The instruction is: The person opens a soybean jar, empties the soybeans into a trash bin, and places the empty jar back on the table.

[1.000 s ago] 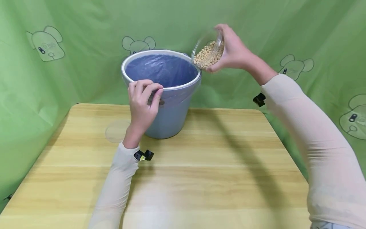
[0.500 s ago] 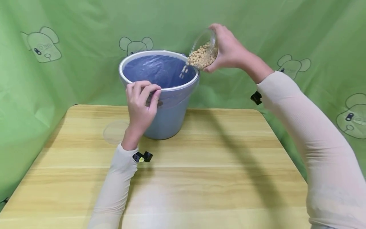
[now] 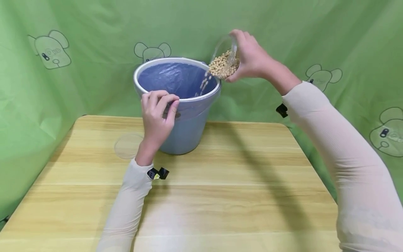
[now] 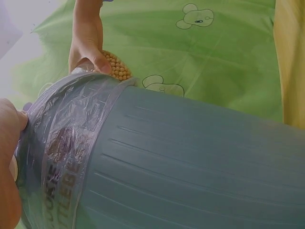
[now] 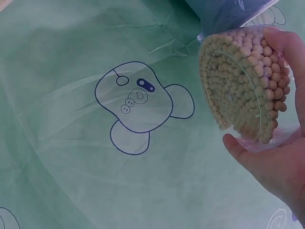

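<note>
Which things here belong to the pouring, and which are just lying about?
In use: clear cup of beans tipped by the right hand; blue lined bin, its rim gripped by the left hand.
Lying about: clear round lid on the table.

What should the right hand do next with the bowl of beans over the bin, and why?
Probably tip the clear bowl a little further. The right hand holds it tilted above the rim of the lined bin; beans are falling in, yet many fill the bowl. The left hand grips the bin's near rim, steadying it.
</note>
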`<state>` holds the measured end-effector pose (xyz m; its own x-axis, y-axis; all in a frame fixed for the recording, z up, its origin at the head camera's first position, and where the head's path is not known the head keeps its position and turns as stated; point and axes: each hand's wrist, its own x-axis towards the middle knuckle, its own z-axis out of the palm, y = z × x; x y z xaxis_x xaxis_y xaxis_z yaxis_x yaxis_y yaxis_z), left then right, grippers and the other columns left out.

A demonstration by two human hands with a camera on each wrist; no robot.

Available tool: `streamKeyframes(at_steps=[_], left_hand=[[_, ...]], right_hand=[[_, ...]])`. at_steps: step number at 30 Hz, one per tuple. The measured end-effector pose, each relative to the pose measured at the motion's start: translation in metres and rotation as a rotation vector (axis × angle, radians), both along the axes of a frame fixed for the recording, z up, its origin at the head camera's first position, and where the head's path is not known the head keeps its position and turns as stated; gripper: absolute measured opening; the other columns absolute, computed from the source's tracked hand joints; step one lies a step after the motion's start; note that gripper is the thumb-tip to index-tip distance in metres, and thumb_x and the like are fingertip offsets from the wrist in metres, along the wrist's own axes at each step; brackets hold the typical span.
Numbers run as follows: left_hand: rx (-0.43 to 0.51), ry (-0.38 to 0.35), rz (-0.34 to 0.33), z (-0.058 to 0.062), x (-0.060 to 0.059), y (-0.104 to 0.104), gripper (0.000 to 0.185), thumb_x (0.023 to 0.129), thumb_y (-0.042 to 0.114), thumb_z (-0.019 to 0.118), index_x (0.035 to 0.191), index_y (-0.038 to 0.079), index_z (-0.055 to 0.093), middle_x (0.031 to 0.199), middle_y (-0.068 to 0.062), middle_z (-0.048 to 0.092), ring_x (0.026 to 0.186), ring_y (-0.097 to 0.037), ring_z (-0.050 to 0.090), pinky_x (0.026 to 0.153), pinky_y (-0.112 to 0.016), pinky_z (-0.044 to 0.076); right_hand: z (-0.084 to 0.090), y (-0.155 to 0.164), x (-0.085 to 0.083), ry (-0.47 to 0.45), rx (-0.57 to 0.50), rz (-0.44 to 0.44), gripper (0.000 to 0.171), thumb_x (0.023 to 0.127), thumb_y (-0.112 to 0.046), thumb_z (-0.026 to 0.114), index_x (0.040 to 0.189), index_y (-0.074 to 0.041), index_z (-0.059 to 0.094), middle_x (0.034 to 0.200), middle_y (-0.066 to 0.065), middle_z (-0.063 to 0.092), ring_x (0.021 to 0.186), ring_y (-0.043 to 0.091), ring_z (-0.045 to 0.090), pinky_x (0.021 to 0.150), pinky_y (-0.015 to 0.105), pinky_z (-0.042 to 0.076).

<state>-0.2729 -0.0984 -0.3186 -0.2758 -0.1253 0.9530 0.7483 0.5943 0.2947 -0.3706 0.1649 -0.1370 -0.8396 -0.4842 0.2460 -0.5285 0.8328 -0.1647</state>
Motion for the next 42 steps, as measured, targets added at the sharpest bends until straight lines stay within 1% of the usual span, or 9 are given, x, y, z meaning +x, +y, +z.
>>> streamKeyframes(at_steps=[10,18,27,32,35,39,42], left_hand=[[0.011,0.000,-0.010,-0.001,0.001,-0.001,0.013,0.097,0.016,0.069,0.096,0.004,0.074,0.097,-0.014,0.064,0.095,-0.036,0.049,0.093,-0.048,0.038],[0.004,-0.002,-0.005,0.004,0.002,-0.002,0.015,0.098,0.017,0.067,0.097,0.003,0.074,0.097,-0.015,0.063,0.096,-0.037,0.049,0.093,-0.047,0.038],[-0.003,-0.007,-0.006,0.006,0.002,-0.004,0.016,0.098,0.018,0.067,0.097,0.003,0.074,0.097,-0.015,0.063,0.096,-0.037,0.049,0.094,-0.047,0.038],[-0.004,-0.002,0.000,0.006,0.003,-0.005,0.017,0.098,0.019,0.067,0.097,0.003,0.073,0.098,-0.015,0.063,0.096,-0.037,0.049,0.095,-0.047,0.038],[-0.003,0.000,0.001,0.005,0.004,-0.005,0.017,0.098,0.019,0.068,0.097,0.003,0.073,0.098,-0.015,0.064,0.097,-0.037,0.049,0.095,-0.048,0.038],[-0.001,-0.004,0.000,0.004,0.003,-0.004,0.017,0.098,0.019,0.067,0.097,0.003,0.074,0.098,-0.015,0.064,0.097,-0.037,0.049,0.096,-0.047,0.038],[0.000,-0.008,-0.003,0.002,0.003,-0.003,0.016,0.098,0.018,0.067,0.097,0.003,0.074,0.098,-0.015,0.064,0.097,-0.037,0.049,0.097,-0.046,0.038]], right_hand=[[0.001,-0.004,0.001,0.011,0.036,0.011,0.133,0.059,-0.023,0.097,0.159,-0.002,0.013,0.151,0.030,0.034,0.138,0.044,0.035,0.116,0.061,0.036],[0.009,-0.008,0.001,0.018,0.093,0.021,0.132,0.060,-0.025,0.097,0.159,-0.002,0.012,0.154,0.031,0.030,0.141,0.046,0.032,0.118,0.062,0.033],[0.015,-0.012,0.002,-0.002,0.138,0.015,0.131,0.061,-0.023,0.096,0.159,-0.004,0.011,0.153,0.032,0.030,0.140,0.047,0.032,0.117,0.063,0.033],[0.017,-0.014,0.002,-0.027,0.145,0.019,0.134,0.062,-0.022,0.096,0.161,-0.007,0.008,0.159,0.030,0.025,0.146,0.047,0.027,0.119,0.064,0.030],[0.019,-0.014,0.002,-0.031,0.157,0.024,0.134,0.062,-0.022,0.097,0.162,-0.008,0.008,0.160,0.029,0.025,0.147,0.047,0.027,0.119,0.064,0.029],[0.021,-0.014,0.004,-0.026,0.188,0.018,0.136,0.062,-0.025,0.098,0.163,-0.008,0.008,0.162,0.028,0.025,0.148,0.048,0.027,0.121,0.064,0.025],[0.022,-0.015,0.005,-0.020,0.220,0.006,0.140,0.061,-0.031,0.098,0.163,-0.009,0.006,0.164,0.028,0.021,0.150,0.049,0.023,0.124,0.064,0.016]])
